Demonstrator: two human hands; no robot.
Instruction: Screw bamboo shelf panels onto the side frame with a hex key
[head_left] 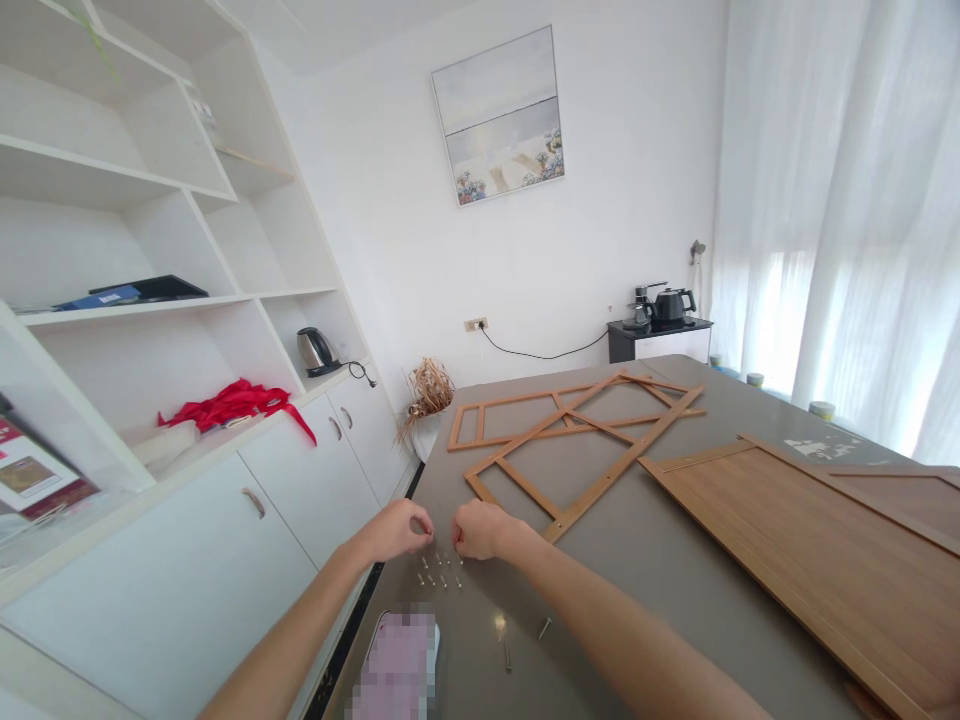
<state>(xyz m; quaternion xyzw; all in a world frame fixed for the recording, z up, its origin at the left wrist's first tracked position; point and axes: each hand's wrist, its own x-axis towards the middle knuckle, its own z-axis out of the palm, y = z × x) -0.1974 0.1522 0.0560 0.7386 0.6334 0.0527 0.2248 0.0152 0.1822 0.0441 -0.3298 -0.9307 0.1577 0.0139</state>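
Several small screws [443, 582] are grouped on the grey-brown table [480, 690], some seeming to stand upright. Just behind them and to the left, my left hand [401, 530] hovers with thumb and fingertips pinched together. My right hand [480, 530] is curled closed beside it, its fingertips close above the right-hand screws. Whatever either pinch holds is too small or hidden to make out. Nearer to me lie a long bolt [508, 656] and a shorter bolt [544, 628], both apart from my hands.
Two wooden frames [609, 484] overlap beyond my hands. Wooden panels [780, 530] lie on the right. A partly blurred phone-like pink object [397, 665] is at the near left edge. White cabinets [300, 480] run along the left; small jars [821, 410] line the far right edge.
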